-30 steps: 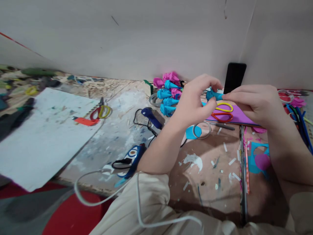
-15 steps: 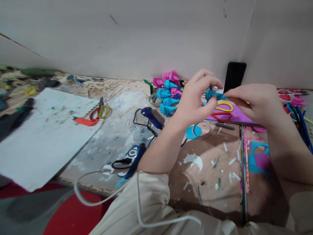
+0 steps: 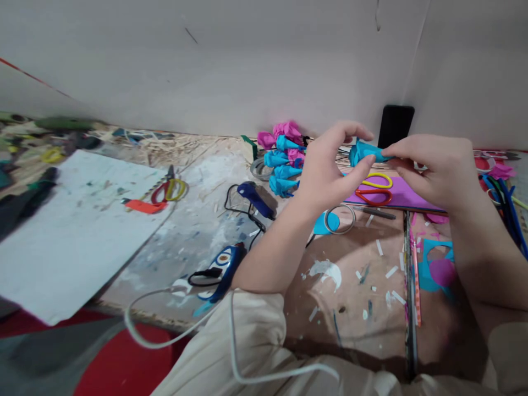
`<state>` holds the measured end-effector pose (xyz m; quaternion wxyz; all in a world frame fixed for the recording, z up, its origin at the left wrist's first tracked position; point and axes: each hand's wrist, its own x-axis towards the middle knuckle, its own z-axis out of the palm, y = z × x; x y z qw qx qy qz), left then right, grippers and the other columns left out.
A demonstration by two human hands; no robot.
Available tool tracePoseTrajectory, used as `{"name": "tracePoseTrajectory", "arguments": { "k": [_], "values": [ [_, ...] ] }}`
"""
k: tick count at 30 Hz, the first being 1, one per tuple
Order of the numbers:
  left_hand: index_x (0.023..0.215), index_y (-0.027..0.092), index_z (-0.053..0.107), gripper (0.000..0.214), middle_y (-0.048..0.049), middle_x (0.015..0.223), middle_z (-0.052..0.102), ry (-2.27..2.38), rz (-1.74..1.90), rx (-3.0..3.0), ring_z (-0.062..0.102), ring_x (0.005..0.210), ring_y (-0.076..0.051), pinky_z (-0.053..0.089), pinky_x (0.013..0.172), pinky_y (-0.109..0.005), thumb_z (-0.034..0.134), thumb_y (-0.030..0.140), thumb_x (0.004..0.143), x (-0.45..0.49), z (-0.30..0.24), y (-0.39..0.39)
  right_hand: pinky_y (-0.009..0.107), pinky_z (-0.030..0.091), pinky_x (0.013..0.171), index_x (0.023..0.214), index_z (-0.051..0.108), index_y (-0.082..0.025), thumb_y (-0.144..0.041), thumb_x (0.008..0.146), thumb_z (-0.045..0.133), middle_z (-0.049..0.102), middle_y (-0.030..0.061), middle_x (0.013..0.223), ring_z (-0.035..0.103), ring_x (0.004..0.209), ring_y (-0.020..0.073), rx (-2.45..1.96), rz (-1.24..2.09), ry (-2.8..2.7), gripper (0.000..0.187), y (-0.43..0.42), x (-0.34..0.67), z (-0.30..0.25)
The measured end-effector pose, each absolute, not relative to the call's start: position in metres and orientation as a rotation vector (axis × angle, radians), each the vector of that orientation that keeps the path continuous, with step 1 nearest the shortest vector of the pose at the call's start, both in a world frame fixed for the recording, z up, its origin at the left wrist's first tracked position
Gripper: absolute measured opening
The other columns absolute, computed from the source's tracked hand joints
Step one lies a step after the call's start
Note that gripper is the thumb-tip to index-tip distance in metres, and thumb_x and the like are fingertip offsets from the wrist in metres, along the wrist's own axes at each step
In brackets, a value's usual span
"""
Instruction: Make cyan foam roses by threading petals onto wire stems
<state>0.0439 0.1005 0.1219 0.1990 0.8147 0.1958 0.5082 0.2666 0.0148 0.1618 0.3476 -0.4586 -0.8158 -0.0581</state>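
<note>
A small blue paper flower (image 3: 363, 153), rolled into a cone with a ruffled wide end, is held above the table. My right hand (image 3: 433, 168) pinches its narrow end between thumb and fingers. My left hand (image 3: 330, 165) is at the ruffled end with thumb and forefinger apart; its thumb lies against the lower side of the flower. Behind my left hand lies a bunch of similar blue flowers (image 3: 284, 171) and pink flowers (image 3: 287, 130) on thin dark stems. Below the held flower are yellow and red scissor handles (image 3: 374, 188) on purple sheets (image 3: 404, 192).
A black phone (image 3: 395, 125) leans on the wall. A roll of tape (image 3: 339, 219) lies beside a blue scrap. Left of my arm are a blue glue gun (image 3: 256, 199), a blue-and-white device (image 3: 223, 272), more scissors (image 3: 169, 190) and white paper (image 3: 82, 236). Paper cut-offs (image 3: 431, 278) lie right.
My left forefinger has lifted off the blue flower and the fingers have spread, so more of the flower shows. My right hand keeps its pinch on the narrow end.
</note>
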Motion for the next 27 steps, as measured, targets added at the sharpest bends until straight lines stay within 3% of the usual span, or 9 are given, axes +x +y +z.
{"name": "tracePoseTrajectory", "arguments": {
  "k": [8, 13, 18, 27],
  "values": [
    [0.122, 0.029, 0.068, 0.040, -0.0081, 0.116, 0.078, 0.505, 1.399, 2.372, 0.077, 0.119, -0.027, 0.061, 0.114, -0.051, 0.055, 0.065, 0.109, 0.044, 0.122, 0.101, 0.040, 0.063, 0.084, 0.112, 0.084, -0.032, -0.020, 0.102, 0.060, 0.085, 0.0041, 0.111, 0.081, 0.100, 0.0263, -1.174, -0.137, -2.077, 0.029, 0.014, 0.264, 0.163],
    [0.119, 0.031, 0.070, 0.052, -0.0102, 0.125, 0.076, 0.456, 1.309, 2.363, 0.074, 0.126, -0.031, 0.061, 0.114, -0.056, 0.060, 0.079, 0.100, 0.039, 0.129, 0.107, 0.041, 0.064, 0.083, 0.112, 0.084, -0.034, -0.024, 0.104, 0.062, 0.084, 0.0051, 0.113, 0.080, 0.102, 0.0274, -1.164, -0.146, -2.063, 0.026, 0.014, 0.263, 0.164],
    [0.112, 0.032, 0.074, 0.064, -0.0087, 0.117, 0.078, 0.347, 1.173, 2.188, 0.076, 0.123, -0.030, 0.065, 0.112, -0.056, 0.041, 0.086, 0.103, 0.033, 0.133, 0.114, 0.038, 0.063, 0.077, 0.104, 0.085, -0.034, -0.028, 0.105, 0.063, 0.083, 0.0045, 0.113, 0.078, 0.091, 0.0226, -1.106, -0.106, -2.093, 0.022, 0.012, 0.265, 0.166],
    [0.092, 0.030, 0.070, 0.066, -0.0051, 0.089, 0.075, 0.296, 1.084, 2.099, 0.081, 0.099, -0.027, 0.072, 0.092, -0.054, 0.058, 0.095, 0.090, 0.024, 0.134, 0.119, 0.029, 0.065, 0.083, 0.102, 0.081, -0.029, -0.014, 0.102, 0.071, 0.086, 0.0009, 0.105, 0.082, 0.094, 0.0155, -0.741, -0.045, -2.128, 0.018, 0.009, 0.265, 0.170]
  ]
}}
